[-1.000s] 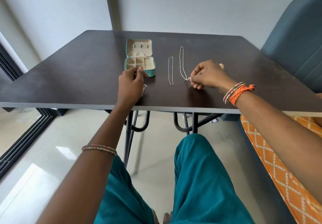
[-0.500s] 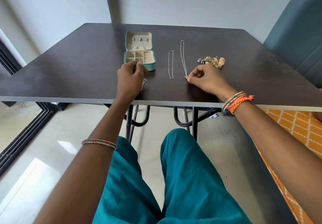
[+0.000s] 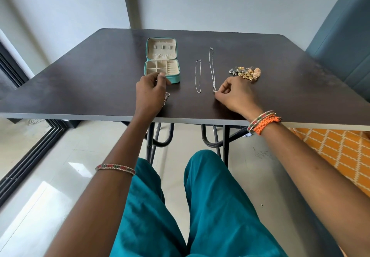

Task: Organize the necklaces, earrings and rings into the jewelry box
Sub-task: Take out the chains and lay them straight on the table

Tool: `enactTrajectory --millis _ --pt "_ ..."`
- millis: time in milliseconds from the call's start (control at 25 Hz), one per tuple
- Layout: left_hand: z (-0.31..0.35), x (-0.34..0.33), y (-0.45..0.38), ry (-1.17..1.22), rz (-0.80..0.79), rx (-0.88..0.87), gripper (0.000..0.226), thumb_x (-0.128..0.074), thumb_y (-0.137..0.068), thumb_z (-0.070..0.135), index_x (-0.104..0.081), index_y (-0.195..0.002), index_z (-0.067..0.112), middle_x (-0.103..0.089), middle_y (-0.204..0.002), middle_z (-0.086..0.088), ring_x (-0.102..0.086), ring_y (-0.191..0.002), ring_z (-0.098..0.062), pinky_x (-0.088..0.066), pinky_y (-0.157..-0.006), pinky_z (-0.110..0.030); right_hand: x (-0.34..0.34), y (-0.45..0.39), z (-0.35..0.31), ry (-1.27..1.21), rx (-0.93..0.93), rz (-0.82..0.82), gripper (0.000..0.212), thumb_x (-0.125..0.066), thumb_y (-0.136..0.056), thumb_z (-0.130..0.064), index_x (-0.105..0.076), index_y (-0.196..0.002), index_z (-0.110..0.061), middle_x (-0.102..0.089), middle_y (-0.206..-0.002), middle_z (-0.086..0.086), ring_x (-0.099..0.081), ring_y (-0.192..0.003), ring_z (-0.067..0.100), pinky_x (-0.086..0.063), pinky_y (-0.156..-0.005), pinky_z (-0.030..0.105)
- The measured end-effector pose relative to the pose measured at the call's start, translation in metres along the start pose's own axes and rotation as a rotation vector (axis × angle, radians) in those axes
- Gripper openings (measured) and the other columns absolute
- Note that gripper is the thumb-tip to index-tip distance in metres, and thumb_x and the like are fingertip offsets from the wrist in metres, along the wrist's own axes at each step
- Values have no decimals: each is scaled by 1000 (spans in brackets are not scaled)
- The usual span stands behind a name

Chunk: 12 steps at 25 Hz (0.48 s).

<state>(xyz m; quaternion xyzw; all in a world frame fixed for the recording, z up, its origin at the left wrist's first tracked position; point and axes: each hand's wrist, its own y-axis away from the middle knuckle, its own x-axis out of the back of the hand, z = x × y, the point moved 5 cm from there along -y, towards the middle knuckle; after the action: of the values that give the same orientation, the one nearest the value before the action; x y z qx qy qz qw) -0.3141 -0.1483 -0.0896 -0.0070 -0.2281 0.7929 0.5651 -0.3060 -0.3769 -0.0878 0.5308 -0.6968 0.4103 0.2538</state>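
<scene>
Since earlier frame little shifted; both hands stay put. Open teal jewelry box (image 3: 162, 67) on dark table (image 3: 80, 88). Left hand (image 3: 150, 92) grasps bunched silver chain (image 3: 166, 97) just before box. Short silver necklace (image 3: 198, 76) lies straight. Right hand (image 3: 235, 94) pinches near end of long silver necklace (image 3: 211, 68). Gold earring pile (image 3: 245, 73) beyond it.

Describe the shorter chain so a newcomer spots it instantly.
On the dark table, look right of the open teal jewelry box. Two thin silver chains lie straight, side by side. It is the left one, nearer the box, shorter than its neighbour and untouched by either hand.
</scene>
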Motion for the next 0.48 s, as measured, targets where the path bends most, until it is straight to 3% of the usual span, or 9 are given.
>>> enactTrajectory --millis 280,360,480 --pt "1 1 0 0 2 -14 34 -44 -97 16 -65 -74 3 -45 -50 1 -42 -34 -2 -30 -41 -8 5 14 -15 142 313 77 7 -58 -83 -3 -58 -86 -10 -58 -85 8 -56 -78 24 -49 -68 38" --pt "1 1 0 -10 3 -19 34 -44 -97 16 -65 -74 3 -44 -49 2 -41 -35 -2 -29 -42 -7 2 17 -18 129 370 28 9 -57 -81 -3 -60 -85 -10 -55 -83 4 -55 -74 22 -49 -67 36" --pt "1 1 1 4 5 -15 34 -43 -97 15 -65 -74 2 -43 -49 2 -41 -35 -3 -29 -41 -7 7 18 -19 -33 307 16 13 -57 -75 -6 -68 -79 -13 -60 -72 -1 -50 -57 6 -45 -59 24"
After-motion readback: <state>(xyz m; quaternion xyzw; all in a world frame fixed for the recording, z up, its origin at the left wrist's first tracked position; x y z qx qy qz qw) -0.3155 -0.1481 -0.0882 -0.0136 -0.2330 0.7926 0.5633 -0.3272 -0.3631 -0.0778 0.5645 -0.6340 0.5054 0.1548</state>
